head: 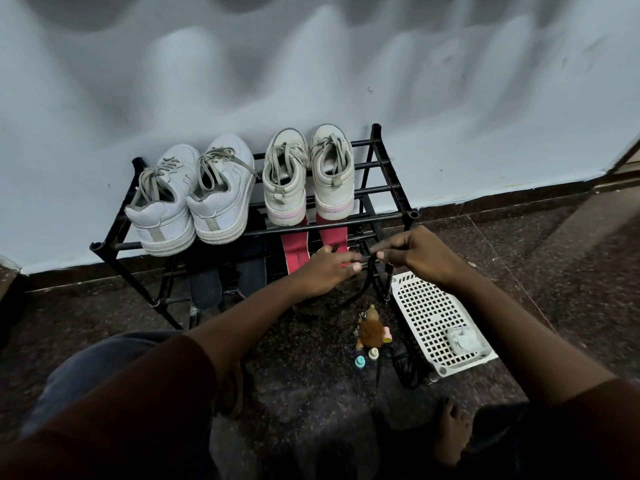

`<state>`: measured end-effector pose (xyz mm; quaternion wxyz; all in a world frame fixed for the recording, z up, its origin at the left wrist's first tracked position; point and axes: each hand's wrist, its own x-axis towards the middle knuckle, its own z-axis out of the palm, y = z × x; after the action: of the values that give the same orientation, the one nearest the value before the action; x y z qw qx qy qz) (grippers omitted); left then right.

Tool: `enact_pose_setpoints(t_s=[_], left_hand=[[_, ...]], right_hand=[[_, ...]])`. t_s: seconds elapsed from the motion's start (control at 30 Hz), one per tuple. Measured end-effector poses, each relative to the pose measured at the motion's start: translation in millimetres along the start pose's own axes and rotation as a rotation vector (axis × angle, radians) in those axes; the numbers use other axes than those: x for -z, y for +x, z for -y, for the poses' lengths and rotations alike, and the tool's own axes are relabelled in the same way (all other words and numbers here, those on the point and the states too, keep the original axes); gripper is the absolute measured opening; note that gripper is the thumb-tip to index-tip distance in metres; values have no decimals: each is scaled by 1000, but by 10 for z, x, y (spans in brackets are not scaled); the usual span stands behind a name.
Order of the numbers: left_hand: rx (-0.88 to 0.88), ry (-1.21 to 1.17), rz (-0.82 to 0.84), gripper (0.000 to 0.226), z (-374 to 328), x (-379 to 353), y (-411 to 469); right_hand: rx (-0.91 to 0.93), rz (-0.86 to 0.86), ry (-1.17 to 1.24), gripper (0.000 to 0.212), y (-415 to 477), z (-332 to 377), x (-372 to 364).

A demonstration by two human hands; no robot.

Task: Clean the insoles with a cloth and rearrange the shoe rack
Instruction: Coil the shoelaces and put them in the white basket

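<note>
Both hands are up at the near right corner of the shoe rack (391, 188). The right grip (420, 258) is curled tight, pinching a black cord (369, 271) at the fingertips. The left grip (329, 271) lies flatter, and it looks to nip the same cord between thumb and forefinger, though the light is too dim to be sure. The rest of the cord hangs slack down the rack's front leg.

The red insoles (294, 251) lie on the lower shelf just behind the left grip, with the dark insoles (204, 285) further left on the same shelf. The cloth (462, 341) sits apart from them in the white tray (426, 306) on the floor to the right.

I'd say the main risk is the cord catching on a rail. A sharp tug might then jolt the light frame and tip the white sneakers (194, 195), whose heels overhang the near edge. The left wrist could also drag a red insole off its bars. A furry keyring (372, 329) and small caps (360, 360) lie underfoot, easy to scatter.

The floor (536, 271) is dark speckled stone. The cream sneakers (308, 174) stand at the far side against a pale grey wall (311, 64), and the room is poorly lit.
</note>
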<state>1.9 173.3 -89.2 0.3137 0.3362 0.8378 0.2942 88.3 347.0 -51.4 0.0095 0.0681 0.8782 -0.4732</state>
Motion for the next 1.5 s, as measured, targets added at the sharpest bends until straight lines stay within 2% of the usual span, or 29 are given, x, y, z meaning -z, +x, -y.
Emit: enact_pose_setpoints(t_s=[0.13, 0.23, 0.43, 0.5, 0.57, 0.7, 0.73, 0.8, 0.9, 1.07, 1.2, 1.37, 1.5], left_hand=[[-81, -154, 4, 20, -81, -69, 12], [-122, -128, -37, 24, -26, -61, 63], [-90, -86, -94, 32, 41, -8, 63], [-81, -115, -97, 26, 39, 4, 26], [-46, -216, -124, 19, 39, 1, 10], [-48, -648, -296, 62, 43, 32, 43], [-38, -714, -314, 64, 31, 45, 65], [3, -773, -320, 52, -2, 58, 98], [-25, -772, -324, 29, -8, 39, 130], [-92, -593, -280, 29, -31, 15, 78], [-119, -670, -245, 23, -114, -12, 46], [-142, -695, -188, 23, -135, -94, 78], [-106, -744, -175, 25, -143, -125, 85]], right_hand=[[9, 22, 29, 15, 5, 14, -73], [-12, 4, 76, 15, 4, -9, -76], [-89, -39, 222, 11, -2, -53, 49], [-116, -60, 278, 10, 8, -72, 64], [-103, -86, 238, 10, 8, -82, 61], [41, -140, -22, 12, 13, -26, 39], [79, -138, -90, 12, 14, -1, 30], [125, -119, -186, 14, 15, 33, 10], [130, -69, -204, 15, -2, 50, -23], [165, -89, -187, 15, -16, 78, -63], [220, -147, -201, 15, -13, 105, -133], [223, -302, -147, 16, -6, 128, -189], [189, -321, -121, 18, -4, 138, -217]])
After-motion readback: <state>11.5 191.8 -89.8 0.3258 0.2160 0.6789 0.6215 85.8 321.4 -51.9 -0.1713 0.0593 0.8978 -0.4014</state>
